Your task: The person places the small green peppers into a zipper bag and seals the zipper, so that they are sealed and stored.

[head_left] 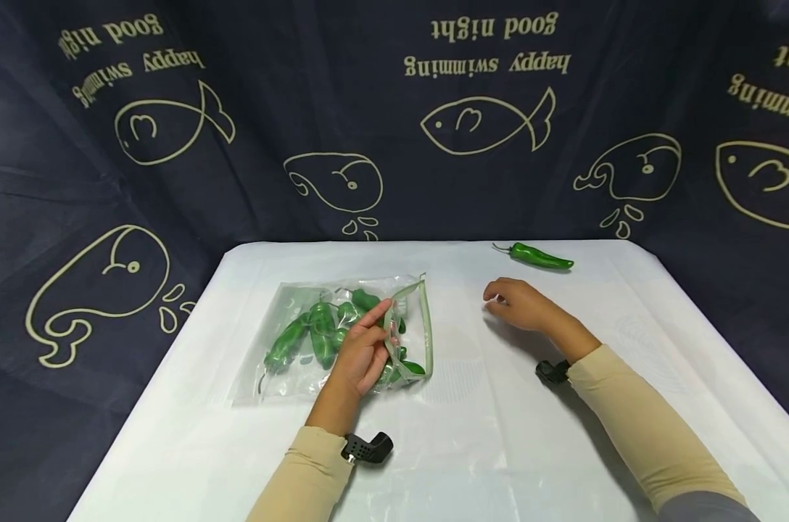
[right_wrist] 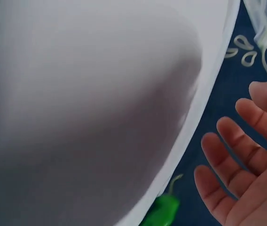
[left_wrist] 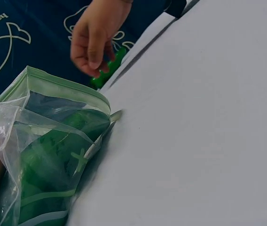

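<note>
A clear zip bag [head_left: 251,373] with a pale green seal strip lies on the table, several green peppers [head_left: 290,341] inside it. My left hand [head_left: 363,351] holds the near layer of the bag at its mouth, the index finger stretched along the edge. The mouth faces right and gapes a little. In the left wrist view the bag [left_wrist: 53,84] hides most of this hand. My right hand [head_left: 518,303] is over the table, right of the bag, fingers loosely bent and holding nothing. Beyond it lies a single green pepper [head_left: 539,257], its stem pointing left.
A white cloth covers the table [head_left: 473,449]. Behind it hangs a dark blue curtain [head_left: 394,94] with fish and whale drawings. Each wrist wears a small black camera, one on the left wrist [head_left: 368,448] and one on the right wrist [head_left: 552,372].
</note>
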Motion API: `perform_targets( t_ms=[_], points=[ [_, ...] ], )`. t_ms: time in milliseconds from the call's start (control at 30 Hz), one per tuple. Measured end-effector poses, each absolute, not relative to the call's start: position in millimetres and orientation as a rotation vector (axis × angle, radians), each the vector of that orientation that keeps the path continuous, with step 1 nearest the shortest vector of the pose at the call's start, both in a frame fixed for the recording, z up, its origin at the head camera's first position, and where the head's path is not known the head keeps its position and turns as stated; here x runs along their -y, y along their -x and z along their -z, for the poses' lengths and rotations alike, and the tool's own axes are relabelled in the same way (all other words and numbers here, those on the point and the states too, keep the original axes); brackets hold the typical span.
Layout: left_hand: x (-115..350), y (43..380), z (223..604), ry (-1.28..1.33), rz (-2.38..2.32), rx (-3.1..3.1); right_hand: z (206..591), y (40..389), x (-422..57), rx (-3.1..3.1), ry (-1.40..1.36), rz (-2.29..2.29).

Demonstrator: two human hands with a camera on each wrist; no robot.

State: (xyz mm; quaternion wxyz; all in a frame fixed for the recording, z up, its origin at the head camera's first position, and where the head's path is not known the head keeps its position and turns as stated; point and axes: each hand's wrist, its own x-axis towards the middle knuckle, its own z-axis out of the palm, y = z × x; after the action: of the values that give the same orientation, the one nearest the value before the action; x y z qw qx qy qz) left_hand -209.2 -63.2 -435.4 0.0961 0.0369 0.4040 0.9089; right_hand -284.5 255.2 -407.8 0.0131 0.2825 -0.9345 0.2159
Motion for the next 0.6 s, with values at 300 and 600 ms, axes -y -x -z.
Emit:
perform_targets(
  t_ms=[300,600],
  points=[
    [63,209,435,-0.115,-2.692,-1.21,409,304,-292,2.977,-0.573,-0.62],
    [63,209,436,-0.134,-2.698,-1.207,407,324,-317,3.007,-0.439,-0.501]
  ],
)
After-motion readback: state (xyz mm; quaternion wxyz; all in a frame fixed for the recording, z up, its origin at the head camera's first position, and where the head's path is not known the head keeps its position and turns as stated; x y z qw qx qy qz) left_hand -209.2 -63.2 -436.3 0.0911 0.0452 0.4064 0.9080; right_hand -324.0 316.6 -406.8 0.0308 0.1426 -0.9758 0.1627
